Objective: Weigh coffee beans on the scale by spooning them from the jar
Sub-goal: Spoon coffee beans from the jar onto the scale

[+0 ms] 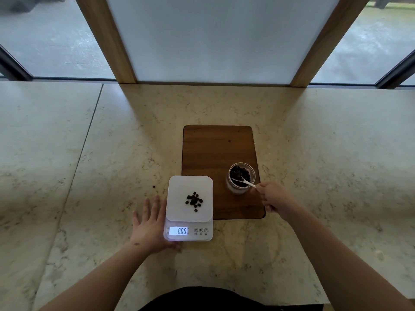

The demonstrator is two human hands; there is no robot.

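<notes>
- Two bare forearms, reaching in from the near edge over a pale marbled desk (pixel 314 142).
- Left hand (pixel 151 227): flat, fingers spread, palm down on the desk, pressed against the left side of the scale; grasping nothing.
- Scale (pixel 189 207): white, square platform, lit display (pixel 178 230) at the near edge reading 009, three round buttons to its right.
- Coffee beans (pixel 194 200): small dark heap near the centre of the platform.
- One stray bean (pixel 153 186): on the desk, left of the scale.
- Right hand (pixel 272 197): clenched round the handle end of a white spoon (pixel 246 182).
- Spoon bowl: dipped into the jar, among the beans.
- Jar (pixel 241 178): clear, open-topped, part-filled with dark beans, standing on the near right part of the board, just right of the scale.
- Wooden board (pixel 215 149): dark brown, rounded corners, lying beyond the scale.
- Frosted panel (pixel 215 37): wood-framed, upright at the far edge, windows on both sides.
</notes>
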